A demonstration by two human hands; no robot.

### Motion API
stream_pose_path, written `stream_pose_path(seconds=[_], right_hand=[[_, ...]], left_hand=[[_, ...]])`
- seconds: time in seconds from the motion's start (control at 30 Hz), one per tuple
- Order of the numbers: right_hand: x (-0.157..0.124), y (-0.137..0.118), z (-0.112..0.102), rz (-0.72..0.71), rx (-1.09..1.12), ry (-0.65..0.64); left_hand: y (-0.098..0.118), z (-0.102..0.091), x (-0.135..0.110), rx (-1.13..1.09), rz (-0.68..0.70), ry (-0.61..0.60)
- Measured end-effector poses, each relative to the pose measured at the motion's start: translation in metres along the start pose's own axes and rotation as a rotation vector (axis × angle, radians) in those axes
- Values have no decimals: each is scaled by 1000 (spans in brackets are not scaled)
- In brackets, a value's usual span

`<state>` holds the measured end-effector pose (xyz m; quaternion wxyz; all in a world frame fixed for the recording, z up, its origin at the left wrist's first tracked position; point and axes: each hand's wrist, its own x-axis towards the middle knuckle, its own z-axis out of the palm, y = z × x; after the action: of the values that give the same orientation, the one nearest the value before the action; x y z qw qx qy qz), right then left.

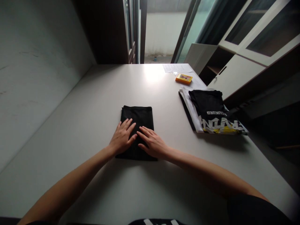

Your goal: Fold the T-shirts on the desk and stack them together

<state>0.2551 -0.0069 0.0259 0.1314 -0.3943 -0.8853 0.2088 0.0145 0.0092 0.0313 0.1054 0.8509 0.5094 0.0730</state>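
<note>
A piece of black cloth (138,114), folded into a flat rectangle, lies on the white table in front of me. It looks like a garment, but its exact kind does not show. My left hand (122,136) rests palm down on its left side, fingers outstretched. On the right side lies my right hand (152,143), also flat with the fingers spread. Both hands touch the cloth from above and grip nothing. Their fingertips point inward and away from me, close together near the cloth's middle.
At the right edge of the white table (93,103) sits a stack of folded clothes (211,109), black with printed lettering on top, white below. Behind it are a yellow-orange box (184,78) and paper sheets (177,67). A wall (35,78) borders the left side.
</note>
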Motion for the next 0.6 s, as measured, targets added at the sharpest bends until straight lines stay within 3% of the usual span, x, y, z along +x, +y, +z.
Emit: stream_pose_path(seconds=[0.13,0.27,0.47,0.6], right_hand=[[18,25,-4,110,-50,64],[48,52,-4,60,-122,41],[69,84,-4,160,-163,16],[60,78,-5,190,-162,75]], left_hand=[[19,5,-51,-24,138,-78],[21,11,-63,-24,143,-81],[32,0,-52,-35,70,-60],[15,-10,-7,-31,21,-4]])
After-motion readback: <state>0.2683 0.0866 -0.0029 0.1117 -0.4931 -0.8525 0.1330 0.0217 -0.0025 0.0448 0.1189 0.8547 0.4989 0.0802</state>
